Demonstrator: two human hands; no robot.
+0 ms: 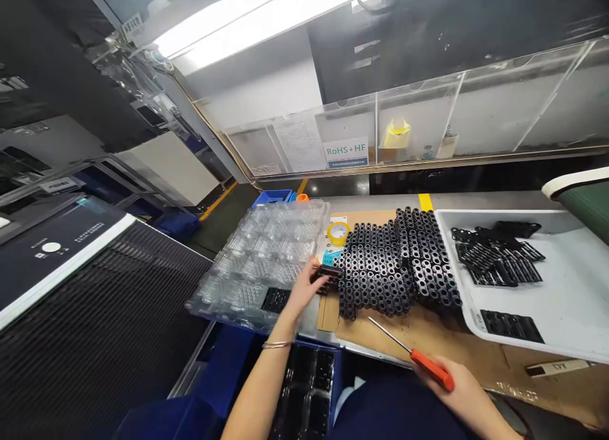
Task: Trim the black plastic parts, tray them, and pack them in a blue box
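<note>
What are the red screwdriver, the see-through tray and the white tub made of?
The screwdriver has a shiny grey rod, probably metal, and a smooth red handle, likely plastic. The tray looks like thin, glossy plastic: it's clear, with glints on its moulded bumps. The tub has a smooth, white, rounded rim, so probably plastic, though painted metal is possible.

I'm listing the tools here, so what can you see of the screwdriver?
The screwdriver has a red, plastic-looking handle and a straight, thin, silvery shaft. The right hand holds its handle. The shaft slants forward and left over the cardboard; whether the tip touches is unclear, its shape too small to tell.
</note>
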